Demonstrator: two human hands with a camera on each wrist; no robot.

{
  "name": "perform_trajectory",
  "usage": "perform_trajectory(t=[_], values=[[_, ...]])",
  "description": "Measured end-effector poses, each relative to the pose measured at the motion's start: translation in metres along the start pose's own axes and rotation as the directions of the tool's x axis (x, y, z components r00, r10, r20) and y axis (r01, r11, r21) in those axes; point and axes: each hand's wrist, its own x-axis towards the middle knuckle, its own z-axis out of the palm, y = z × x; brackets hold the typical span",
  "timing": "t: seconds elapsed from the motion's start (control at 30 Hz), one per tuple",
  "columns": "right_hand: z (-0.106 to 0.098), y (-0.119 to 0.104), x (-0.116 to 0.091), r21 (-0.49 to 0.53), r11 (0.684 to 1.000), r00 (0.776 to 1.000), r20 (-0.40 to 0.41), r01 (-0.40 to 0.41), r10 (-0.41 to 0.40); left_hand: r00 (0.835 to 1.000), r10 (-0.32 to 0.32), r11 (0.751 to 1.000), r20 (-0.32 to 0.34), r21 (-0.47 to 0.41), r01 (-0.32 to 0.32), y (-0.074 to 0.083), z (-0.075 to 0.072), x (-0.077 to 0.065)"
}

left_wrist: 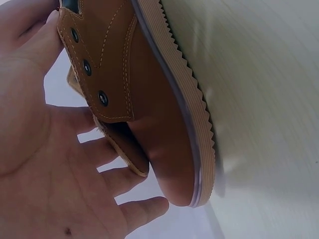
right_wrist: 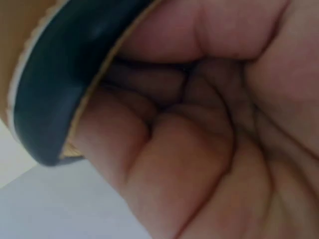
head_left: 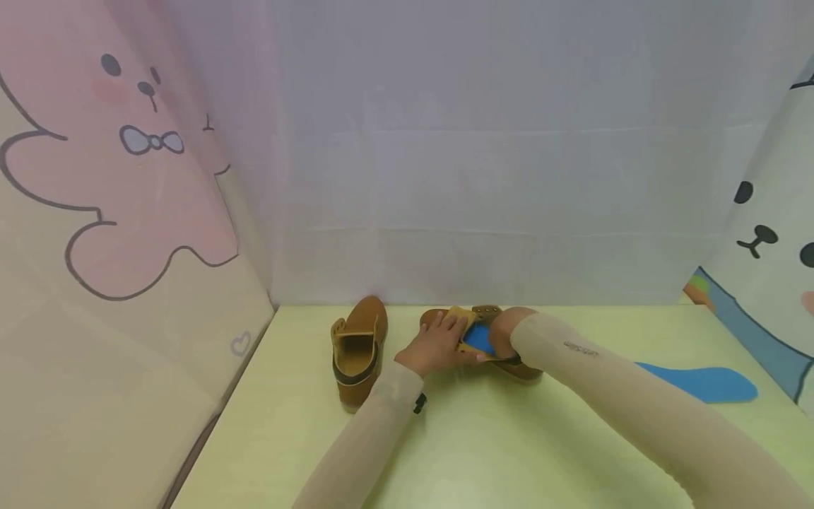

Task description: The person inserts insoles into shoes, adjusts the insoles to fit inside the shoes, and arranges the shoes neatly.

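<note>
A brown shoe (head_left: 525, 373) with a dark collar lies on the table, its toe to the left. Inside its opening a blue insole (head_left: 478, 341) shows. My left hand (head_left: 436, 345) spreads over the front of this shoe. In the left wrist view its thumb touches the edge of the eyelet flap (left_wrist: 92, 64), and the other fingers reach about the tongue (left_wrist: 122, 144). My right hand (head_left: 506, 331) goes into the opening at the heel end, beside the insole. In the right wrist view its fingers bend in past the dark collar (right_wrist: 60, 89); the fingertips are hidden.
A second brown shoe (head_left: 367, 316) stands left of my left hand, toe away from me. Another blue insole (head_left: 721, 384) lies at the right, partly behind my right sleeve (head_left: 610, 371). A pale curtain (head_left: 496, 177) hangs along the back edge of the yellowish table (head_left: 483, 452).
</note>
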Motion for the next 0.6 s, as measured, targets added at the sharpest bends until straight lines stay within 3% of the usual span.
perform_trajectory(t=[0.13,0.37,0.47,0.6], values=[[0.002,-0.001,0.015,-0.013,0.999,0.999,0.027,-0.035,0.035,1.0,-0.006,1.0,0.002,0.002,0.006,-0.001,0.002,0.002],[0.045,0.021,0.094,-0.028,0.994,0.993,0.052,-0.102,0.103,1.0,-0.004,1.0,0.012,0.003,0.004,0.0,0.005,0.003],[0.044,0.02,0.09,-0.031,0.993,0.992,0.041,-0.114,0.116,1.0,-0.004,1.0,0.011,0.003,0.004,0.001,0.004,0.002],[0.018,0.005,0.039,-0.024,0.994,0.993,0.032,-0.111,0.111,1.0,-0.013,1.0,0.003,-0.003,0.013,0.0,0.002,0.001]])
